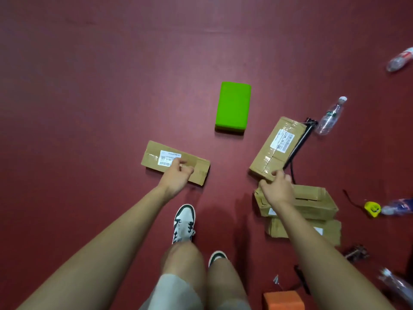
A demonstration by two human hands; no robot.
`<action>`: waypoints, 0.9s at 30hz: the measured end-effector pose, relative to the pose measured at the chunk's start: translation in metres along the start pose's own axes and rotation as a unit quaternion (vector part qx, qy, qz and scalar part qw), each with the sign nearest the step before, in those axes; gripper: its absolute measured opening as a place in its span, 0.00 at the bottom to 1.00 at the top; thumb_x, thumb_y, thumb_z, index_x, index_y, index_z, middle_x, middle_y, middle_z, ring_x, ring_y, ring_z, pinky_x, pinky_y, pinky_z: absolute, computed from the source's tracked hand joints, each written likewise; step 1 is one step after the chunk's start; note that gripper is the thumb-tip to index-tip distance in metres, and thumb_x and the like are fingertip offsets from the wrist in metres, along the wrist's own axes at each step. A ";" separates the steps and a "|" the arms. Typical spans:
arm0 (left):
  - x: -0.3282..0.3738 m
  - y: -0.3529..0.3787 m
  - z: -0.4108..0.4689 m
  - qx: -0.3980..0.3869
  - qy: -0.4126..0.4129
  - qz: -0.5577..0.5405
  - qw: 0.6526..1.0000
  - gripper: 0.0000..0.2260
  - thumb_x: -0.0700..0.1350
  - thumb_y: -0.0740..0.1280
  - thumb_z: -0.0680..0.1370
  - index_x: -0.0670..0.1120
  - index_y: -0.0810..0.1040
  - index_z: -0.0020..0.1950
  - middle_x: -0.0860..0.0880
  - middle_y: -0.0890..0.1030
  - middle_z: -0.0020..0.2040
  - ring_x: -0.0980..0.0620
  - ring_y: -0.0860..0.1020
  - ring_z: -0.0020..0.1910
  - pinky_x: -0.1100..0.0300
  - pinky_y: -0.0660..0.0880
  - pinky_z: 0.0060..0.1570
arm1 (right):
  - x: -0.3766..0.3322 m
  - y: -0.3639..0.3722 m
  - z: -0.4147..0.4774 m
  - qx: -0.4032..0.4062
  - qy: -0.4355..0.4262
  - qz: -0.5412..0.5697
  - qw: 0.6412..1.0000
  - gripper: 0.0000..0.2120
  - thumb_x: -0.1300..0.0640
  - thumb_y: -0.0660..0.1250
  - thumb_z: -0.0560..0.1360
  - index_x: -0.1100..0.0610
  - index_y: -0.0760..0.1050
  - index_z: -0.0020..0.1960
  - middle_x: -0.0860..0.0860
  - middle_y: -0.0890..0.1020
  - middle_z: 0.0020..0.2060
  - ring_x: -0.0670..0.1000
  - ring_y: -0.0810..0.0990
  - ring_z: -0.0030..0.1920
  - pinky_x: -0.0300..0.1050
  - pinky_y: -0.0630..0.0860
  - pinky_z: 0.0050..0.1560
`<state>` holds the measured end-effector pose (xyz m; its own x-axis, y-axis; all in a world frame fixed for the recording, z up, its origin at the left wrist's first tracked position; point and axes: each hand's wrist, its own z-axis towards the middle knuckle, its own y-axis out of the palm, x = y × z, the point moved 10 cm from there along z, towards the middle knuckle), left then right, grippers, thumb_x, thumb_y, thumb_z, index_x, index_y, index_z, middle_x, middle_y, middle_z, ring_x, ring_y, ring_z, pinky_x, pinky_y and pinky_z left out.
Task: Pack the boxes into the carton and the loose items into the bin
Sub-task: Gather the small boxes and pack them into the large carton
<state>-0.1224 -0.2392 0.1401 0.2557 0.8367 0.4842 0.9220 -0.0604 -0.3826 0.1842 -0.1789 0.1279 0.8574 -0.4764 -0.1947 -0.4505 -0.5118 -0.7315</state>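
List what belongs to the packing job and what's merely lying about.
Job: left brown cardboard box, tilted brown cardboard box, stacked brown cardboard boxes, green rectangular block, clear plastic bottle, yellow tape measure.
Not the job: worn white-and-green sneaker, dark red floor.

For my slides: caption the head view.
On a red floor, left hand hovers over a labelled box while right hand grips the near end of an angled box.

Floor (100,86) is left open around the green block (233,107); rightward passage is blocked by a taped box (268,153), stacked boxes (312,198) and bottles (330,117).
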 end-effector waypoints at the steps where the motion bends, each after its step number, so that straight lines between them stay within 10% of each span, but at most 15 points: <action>1: -0.018 0.009 0.026 0.025 -0.002 -0.032 0.999 0.15 0.46 0.61 0.79 0.48 0.67 0.65 0.50 0.71 0.40 0.52 0.70 0.38 0.58 0.67 0.42 | 0.007 0.023 0.019 0.020 0.005 0.010 1.000 0.24 0.51 0.64 0.74 0.57 0.66 0.68 0.59 0.68 0.66 0.63 0.69 0.64 0.54 0.69 0.62; 4: -0.073 0.023 0.083 0.115 -0.032 -0.136 0.983 0.21 0.47 0.61 0.79 0.49 0.62 0.71 0.48 0.70 0.38 0.52 0.68 0.35 0.55 0.69 0.46 | 0.019 0.068 0.066 0.073 0.004 -0.005 0.997 0.30 0.49 0.66 0.74 0.55 0.61 0.72 0.59 0.62 0.70 0.64 0.64 0.66 0.56 0.65 0.65; 9: -0.183 0.052 0.168 0.249 -0.115 -0.184 0.944 0.35 0.55 0.65 0.76 0.52 0.50 0.77 0.40 0.58 0.72 0.40 0.68 0.65 0.52 0.62 0.64 | 0.053 0.139 0.157 0.140 0.018 -0.037 0.989 0.39 0.42 0.66 0.72 0.53 0.54 0.76 0.60 0.52 0.75 0.68 0.59 0.68 0.62 0.58 0.69; 19: -0.227 0.097 0.248 0.297 -0.103 -0.331 0.889 0.47 0.54 0.72 0.71 0.53 0.40 0.76 0.36 0.61 0.70 0.42 0.71 0.62 0.51 0.66 0.61 | 0.087 0.176 0.245 0.172 0.110 0.007 0.979 0.53 0.32 0.69 0.64 0.48 0.45 0.78 0.62 0.39 0.76 0.72 0.42 0.73 0.78 0.50 0.63; 27: -0.232 0.100 0.251 0.329 -0.068 -0.419 0.843 0.48 0.43 0.75 0.69 0.53 0.44 0.76 0.46 0.75 0.61 0.48 0.77 0.54 0.61 0.71 0.52 | 0.088 0.172 0.246 0.204 0.103 0.014 0.973 0.49 0.38 0.72 0.64 0.46 0.49 0.76 0.61 0.42 0.76 0.71 0.48 0.73 0.72 0.60 0.64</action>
<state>-0.1624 -0.3024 -0.2082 -0.4822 0.4929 0.7243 0.3893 0.8612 -0.3268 0.2432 -0.1326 -0.1762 0.7591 -0.6409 -0.1140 -0.3009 -0.1902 -0.9345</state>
